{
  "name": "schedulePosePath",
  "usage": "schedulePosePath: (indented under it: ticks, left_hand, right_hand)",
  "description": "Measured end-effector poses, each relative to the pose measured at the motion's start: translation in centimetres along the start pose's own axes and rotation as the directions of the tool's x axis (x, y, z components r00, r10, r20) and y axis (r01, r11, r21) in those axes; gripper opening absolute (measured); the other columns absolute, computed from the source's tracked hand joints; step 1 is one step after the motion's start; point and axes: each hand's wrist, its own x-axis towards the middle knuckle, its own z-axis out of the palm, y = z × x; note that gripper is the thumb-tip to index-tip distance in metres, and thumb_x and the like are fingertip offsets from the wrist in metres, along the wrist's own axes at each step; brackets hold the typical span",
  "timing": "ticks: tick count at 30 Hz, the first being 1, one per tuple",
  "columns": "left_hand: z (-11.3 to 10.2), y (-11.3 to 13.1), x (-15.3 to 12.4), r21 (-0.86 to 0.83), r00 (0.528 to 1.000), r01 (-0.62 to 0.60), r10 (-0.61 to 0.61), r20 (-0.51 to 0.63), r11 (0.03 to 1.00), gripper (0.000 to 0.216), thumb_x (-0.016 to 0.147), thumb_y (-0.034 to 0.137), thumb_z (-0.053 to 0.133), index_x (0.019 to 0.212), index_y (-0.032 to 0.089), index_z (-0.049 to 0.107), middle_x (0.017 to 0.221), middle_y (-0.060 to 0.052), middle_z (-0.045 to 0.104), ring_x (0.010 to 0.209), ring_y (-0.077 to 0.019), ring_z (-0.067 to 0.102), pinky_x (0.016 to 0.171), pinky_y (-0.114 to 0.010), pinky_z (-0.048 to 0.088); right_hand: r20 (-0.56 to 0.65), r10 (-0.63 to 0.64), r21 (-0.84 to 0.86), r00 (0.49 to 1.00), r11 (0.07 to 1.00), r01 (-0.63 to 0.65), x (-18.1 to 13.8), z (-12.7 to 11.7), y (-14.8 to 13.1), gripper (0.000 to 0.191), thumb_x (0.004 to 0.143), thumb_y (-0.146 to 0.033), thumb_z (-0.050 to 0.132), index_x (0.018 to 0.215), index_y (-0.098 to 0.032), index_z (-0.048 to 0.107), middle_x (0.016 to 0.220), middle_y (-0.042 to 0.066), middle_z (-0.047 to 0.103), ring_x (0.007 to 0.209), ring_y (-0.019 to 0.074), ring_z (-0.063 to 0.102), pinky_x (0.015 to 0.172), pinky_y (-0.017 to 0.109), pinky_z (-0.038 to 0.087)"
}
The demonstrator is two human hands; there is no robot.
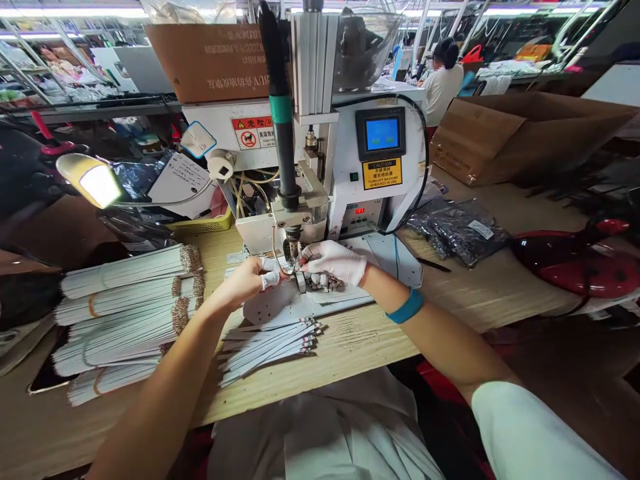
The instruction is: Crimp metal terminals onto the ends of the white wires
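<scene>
My left hand (pixel 249 278), with white finger cots on thumb and forefinger, pinches a thin white cable end under the head of a bench machine (pixel 300 200). My right hand (pixel 336 261), in a white glove, is closed over the small part at the machine's work point, fingers bent together. Small metal pieces lie under it on the white base plate (pixel 280 307). Just in front lies a fan of short white cables with fitted ends (pixel 270 341).
Bundles of white cables with bare copper ends (pixel 125 313) are stacked on the left of the wooden bench (pixel 360 340). A lamp (pixel 93 180) shines at left. Dark plastic bags (pixel 457 230) and a cardboard box (pixel 505 137) lie right. Another person (pixel 443 80) works far behind.
</scene>
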Motion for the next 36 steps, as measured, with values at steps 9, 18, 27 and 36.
schedulePosePath:
  ticks: [9,18,27,36]
  left_hand:
    - [0.7,0.1,0.1,0.029,1.0,-0.007,0.008,-0.027,1.0,0.018,0.063,0.029,0.058,0.058,0.013,0.053,0.055,0.005,0.042,0.052,-0.0071,0.029,0.049,-0.02,0.019]
    - [1.0,0.7,0.3,0.053,0.998,-0.035,0.037,-0.043,0.998,0.018,0.063,0.029,0.056,0.054,0.014,0.05,0.052,0.005,0.04,0.052,-0.0072,0.029,0.05,-0.021,0.02]
    - [1.0,0.6,0.3,0.019,0.998,-0.024,0.025,-0.053,1.0,0.018,0.061,0.029,0.057,0.053,0.014,0.05,0.053,0.005,0.042,0.053,-0.0074,0.031,0.051,-0.021,0.022]
    - [0.8,0.3,0.4,-0.047,0.999,-0.018,0.017,-0.034,0.999,0.014,0.061,0.026,0.057,0.062,0.012,0.058,0.058,0.003,0.049,0.056,-0.008,0.036,0.053,-0.02,0.025]
  right_hand:
    - [0.0,0.025,0.009,1.0,1.0,-0.025,0.3,0.3,0.4,0.021,0.069,-0.017,0.064,0.086,-0.014,0.053,0.055,-0.004,0.052,0.039,0.0049,0.045,0.032,0.015,0.034]
    - [-0.047,0.02,0.103,0.999,0.995,-0.015,0.0,1.0,0.6,0.019,0.068,-0.014,0.064,0.08,-0.015,0.05,0.054,-0.006,0.048,0.038,0.0031,0.041,0.03,0.012,0.026]
    - [-0.074,0.006,0.061,0.997,0.998,-0.001,0.2,0.9,0.8,0.022,0.065,-0.017,0.067,0.081,-0.015,0.052,0.052,-0.005,0.049,0.039,0.0053,0.044,0.031,0.015,0.032]
    - [-0.073,0.025,0.051,0.997,0.998,-0.022,0.4,0.5,1.6,0.025,0.067,-0.022,0.067,0.085,-0.017,0.052,0.055,-0.005,0.049,0.038,0.0058,0.042,0.03,0.016,0.031]
